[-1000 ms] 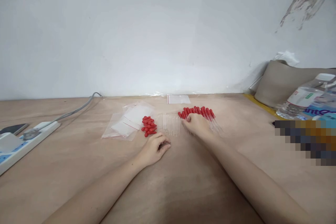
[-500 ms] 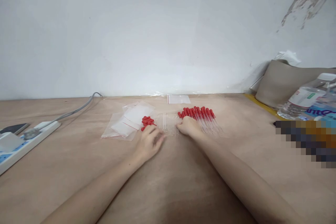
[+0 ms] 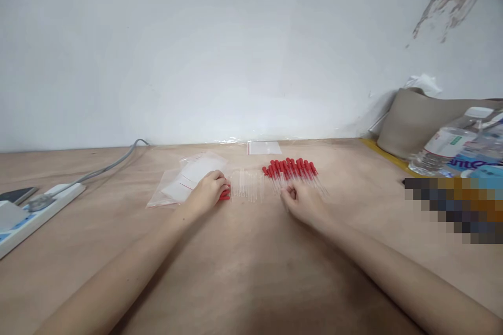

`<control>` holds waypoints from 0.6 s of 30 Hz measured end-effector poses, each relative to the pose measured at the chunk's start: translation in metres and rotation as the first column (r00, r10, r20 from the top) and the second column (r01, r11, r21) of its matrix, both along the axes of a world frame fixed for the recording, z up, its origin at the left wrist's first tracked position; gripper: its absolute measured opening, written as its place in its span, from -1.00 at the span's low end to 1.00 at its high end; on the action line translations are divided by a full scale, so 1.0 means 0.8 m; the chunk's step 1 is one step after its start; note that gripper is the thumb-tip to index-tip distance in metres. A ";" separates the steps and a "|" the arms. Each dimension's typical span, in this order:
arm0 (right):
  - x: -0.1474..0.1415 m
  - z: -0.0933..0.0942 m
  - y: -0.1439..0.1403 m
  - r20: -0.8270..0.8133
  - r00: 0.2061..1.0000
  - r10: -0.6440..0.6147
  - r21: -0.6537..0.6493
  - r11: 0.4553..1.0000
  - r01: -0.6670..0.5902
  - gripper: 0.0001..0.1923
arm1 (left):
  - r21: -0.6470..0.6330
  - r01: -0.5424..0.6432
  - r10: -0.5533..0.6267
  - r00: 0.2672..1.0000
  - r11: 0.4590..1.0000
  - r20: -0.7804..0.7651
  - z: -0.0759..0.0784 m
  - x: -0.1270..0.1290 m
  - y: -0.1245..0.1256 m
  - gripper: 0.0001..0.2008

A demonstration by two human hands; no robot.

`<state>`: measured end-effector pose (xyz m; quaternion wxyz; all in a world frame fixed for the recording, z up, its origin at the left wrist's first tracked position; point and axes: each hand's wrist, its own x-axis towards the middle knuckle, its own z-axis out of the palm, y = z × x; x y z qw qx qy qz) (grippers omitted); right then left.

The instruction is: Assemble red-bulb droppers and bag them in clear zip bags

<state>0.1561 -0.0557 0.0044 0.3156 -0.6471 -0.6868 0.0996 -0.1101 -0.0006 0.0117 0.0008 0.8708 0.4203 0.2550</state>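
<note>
Left hand (image 3: 207,191) cupped over red bulbs (image 3: 225,195); right hand (image 3: 302,201) loosely curled, seemingly empty, beside capped droppers (image 3: 291,170).

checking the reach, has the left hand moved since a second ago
Yes. The left hand has gone forward and left, from bare table onto the loose red bulbs, next to the clear bags.
</note>
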 end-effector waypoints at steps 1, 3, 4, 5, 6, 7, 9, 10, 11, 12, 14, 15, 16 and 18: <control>0.007 -0.005 -0.004 0.003 1.000 -0.002 0.020 1.000 0.002 -0.82 | 0.000 0.006 -0.006 1.000 1.000 -0.011 0.000 0.000 -0.002 -0.71; 0.017 -0.012 -0.009 -0.008 1.000 -0.015 0.045 0.999 0.015 -0.80 | 0.025 0.008 -0.006 0.997 1.000 -0.083 0.001 0.000 -0.004 -0.72; 0.020 -0.015 -0.010 -0.016 1.000 -0.020 0.048 0.999 0.021 -0.79 | 0.048 0.000 0.006 0.990 0.999 -0.138 0.002 -0.001 -0.005 -0.74; 0.023 -0.017 -0.010 -0.022 1.000 -0.022 0.046 0.999 0.023 -0.79 | 0.074 -0.012 0.026 0.982 0.997 -0.189 0.004 -0.002 -0.005 -0.76; 0.024 -0.019 -0.009 -0.026 0.999 -0.023 0.042 0.999 0.024 -0.79 | 0.100 -0.028 0.051 0.971 0.995 -0.232 0.006 -0.002 -0.005 -0.77; 0.025 -0.020 -0.008 -0.027 0.999 -0.023 0.040 0.999 0.024 -0.78 | 0.124 -0.047 0.078 0.963 0.991 -0.259 0.009 -0.003 -0.005 -0.78; 0.025 -0.020 -0.006 -0.024 0.999 -0.022 0.043 0.999 0.023 -0.79 | 0.156 -0.082 0.121 0.957 0.984 -0.263 0.015 -0.002 -0.008 -0.79; 0.025 -0.020 -0.006 -0.024 0.999 -0.023 0.050 0.998 0.024 -0.80 | 0.164 -0.100 0.138 0.961 0.981 -0.240 0.017 0.000 -0.012 -0.79; 0.024 -0.021 -0.006 -0.030 0.999 -0.017 0.061 0.998 0.019 -0.80 | 0.165 -0.112 0.145 0.968 0.980 -0.203 0.018 0.003 -0.017 -0.80; 0.024 -0.022 -0.006 -0.042 0.999 0.001 0.076 0.997 0.002 -0.81 | 0.150 -0.118 0.140 0.979 0.982 -0.146 0.018 0.008 -0.023 -0.81; 0.024 -0.024 -0.007 -0.085 0.994 0.072 0.115 0.991 -0.062 -0.81 | 0.076 -0.098 0.097 0.995 0.992 0.011 0.014 0.019 -0.040 -0.83; 0.023 -0.025 -0.008 -0.108 0.986 0.128 0.132 0.985 -0.113 -0.81 | 0.018 -0.071 0.069 0.993 0.997 0.091 0.010 0.025 -0.049 -0.83; 0.023 -0.027 -0.009 -0.125 0.974 0.190 0.147 0.974 -0.171 -0.82 | -0.030 -0.037 0.041 0.987 0.999 0.153 0.005 0.031 -0.058 -0.82; 0.021 -0.028 -0.012 -0.123 0.948 0.295 0.163 0.948 -0.274 -0.85 | -0.100 0.081 -0.058 0.976 0.992 0.209 -0.007 0.041 -0.071 -0.78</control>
